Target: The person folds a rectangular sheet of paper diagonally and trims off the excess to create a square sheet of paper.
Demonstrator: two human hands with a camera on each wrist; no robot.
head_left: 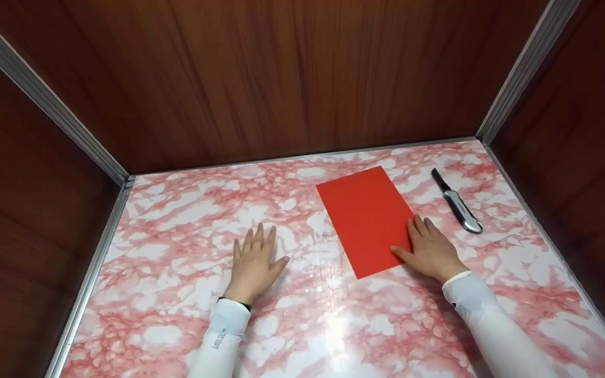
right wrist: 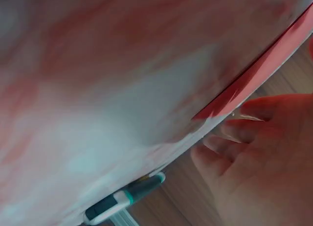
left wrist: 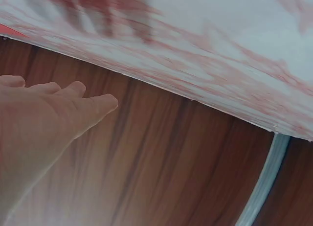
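A red sheet of paper [head_left: 363, 220] lies flat and slightly turned on the table, right of the middle. My right hand [head_left: 431, 252] is at its lower right edge, fingers straight and thumb spread over the paper. Whether it touches the sheet I cannot tell. To the right of the paper lies a grey and black utility knife [head_left: 460, 207], its dark end pointing away; the right wrist view also shows the knife [right wrist: 124, 200]. My left hand [head_left: 254, 266] is spread palm down left of the paper, holding nothing. In the left wrist view, the left hand's fingers [left wrist: 90, 106] appear extended.
The table [head_left: 166, 283] has a red and white marbled top with a glossy patch near the front. Dark wood panels [head_left: 281, 79] with metal edge strips [head_left: 84, 139] enclose it at the back and both sides.
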